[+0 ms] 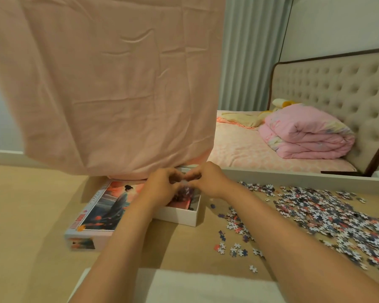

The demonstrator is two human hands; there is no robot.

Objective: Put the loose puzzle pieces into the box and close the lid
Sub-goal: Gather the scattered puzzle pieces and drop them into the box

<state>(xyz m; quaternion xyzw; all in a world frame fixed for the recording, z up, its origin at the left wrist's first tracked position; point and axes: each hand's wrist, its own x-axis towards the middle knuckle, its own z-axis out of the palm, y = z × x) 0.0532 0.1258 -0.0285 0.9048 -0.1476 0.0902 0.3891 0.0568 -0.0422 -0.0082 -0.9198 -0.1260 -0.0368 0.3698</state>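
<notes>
Both hands are held close together over the open box [179,218]. The left hand [162,185] and the right hand [207,180] have the fingers curled inward, tips almost meeting, and a dark blurred clump shows between them; I believe it is a handful of pieces, though the blur does not let me be sure. The danger I see is spilling: the walls of the box are low, so if the hands open while not well centred, small pieces can fall over the rim onto the floor [31,215]. The hanging pink sheet [107,84] ends just behind the box and could catch a finger. Most of the puzzle pieces [328,213] lie in a wide heap to the right of the box, with some scattered nearer, so much work remains. They are small, flat, knobbed shapes, white on one face and blue or red on the other. The box is plain white cardboard, rectangular; its lid [109,206], glossy with a printed figure, lies picture-up against the left side. The floor looks smooth and light brown.
</notes>
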